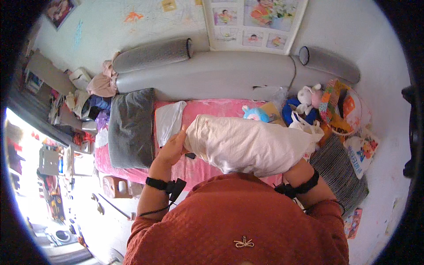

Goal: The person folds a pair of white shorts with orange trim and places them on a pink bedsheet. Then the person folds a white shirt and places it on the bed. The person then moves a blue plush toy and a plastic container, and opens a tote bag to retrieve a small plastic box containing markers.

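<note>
Cream, wrinkled, oblong cloth bundle (249, 143), perhaps padded, left hand (173, 146) clasping end

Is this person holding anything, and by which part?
A bundled cream cloth: the left hand grips its left end. The right hand is hidden at the right end, so its grip can't be seen.

Large capitals (358, 165) on white bag (363, 152); dark lettering (339, 130) on yellow bag (334, 121) nearby

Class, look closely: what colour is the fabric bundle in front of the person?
The fabric bundle is creamy off-white, seen best in the head view.
</note>
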A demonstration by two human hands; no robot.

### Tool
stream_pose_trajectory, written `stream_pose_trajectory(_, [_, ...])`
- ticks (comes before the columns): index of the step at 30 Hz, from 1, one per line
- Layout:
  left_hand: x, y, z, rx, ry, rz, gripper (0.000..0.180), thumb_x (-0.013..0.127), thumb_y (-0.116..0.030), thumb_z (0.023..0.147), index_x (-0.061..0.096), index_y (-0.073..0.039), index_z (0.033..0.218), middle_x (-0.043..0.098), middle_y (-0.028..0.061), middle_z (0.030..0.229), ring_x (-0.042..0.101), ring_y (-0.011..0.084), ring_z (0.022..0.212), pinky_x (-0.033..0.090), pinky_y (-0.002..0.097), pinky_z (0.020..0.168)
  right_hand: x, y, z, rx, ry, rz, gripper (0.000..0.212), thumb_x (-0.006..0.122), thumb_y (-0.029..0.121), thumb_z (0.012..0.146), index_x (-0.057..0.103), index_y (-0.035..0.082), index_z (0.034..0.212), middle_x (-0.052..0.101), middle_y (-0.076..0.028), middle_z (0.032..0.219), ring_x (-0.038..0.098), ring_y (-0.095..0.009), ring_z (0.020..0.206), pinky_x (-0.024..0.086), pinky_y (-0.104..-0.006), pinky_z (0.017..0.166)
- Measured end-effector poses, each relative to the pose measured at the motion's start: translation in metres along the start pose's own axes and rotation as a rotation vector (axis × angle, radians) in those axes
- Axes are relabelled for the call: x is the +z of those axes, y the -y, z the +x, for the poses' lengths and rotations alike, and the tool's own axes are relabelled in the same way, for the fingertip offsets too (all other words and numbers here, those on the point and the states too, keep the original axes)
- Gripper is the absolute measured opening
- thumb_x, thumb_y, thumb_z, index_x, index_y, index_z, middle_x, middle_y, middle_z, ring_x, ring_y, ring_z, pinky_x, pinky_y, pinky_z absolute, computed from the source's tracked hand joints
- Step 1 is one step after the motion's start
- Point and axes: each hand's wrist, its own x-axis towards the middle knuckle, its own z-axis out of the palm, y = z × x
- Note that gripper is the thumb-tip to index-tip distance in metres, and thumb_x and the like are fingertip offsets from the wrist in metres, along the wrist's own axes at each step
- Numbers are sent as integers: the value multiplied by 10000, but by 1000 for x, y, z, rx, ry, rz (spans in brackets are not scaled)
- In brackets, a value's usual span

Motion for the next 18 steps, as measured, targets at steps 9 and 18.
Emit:
stream_pose_trajectory(9, [10,12,10,216,190,-677,817,287,-652,939,316,-10,1443,443,135,1414,451,256,1278,292,395,1104,10,58,-10,-204,-140,-784,571,535,367,946,347,99,1414,412,-110,1424,400,-228,1293,316,-333,1079])
stream_pose_trajectory(18, [13,-15,5,138,208,-703,498,533,-344,961,462,-13,1326,578,104,1240,565,208,1133,444,372,972,5,50,7,-275,68,-338,605,549,355,942,314,106,1441,371,-106,1463,365,-230,1333,284,-340,1109])
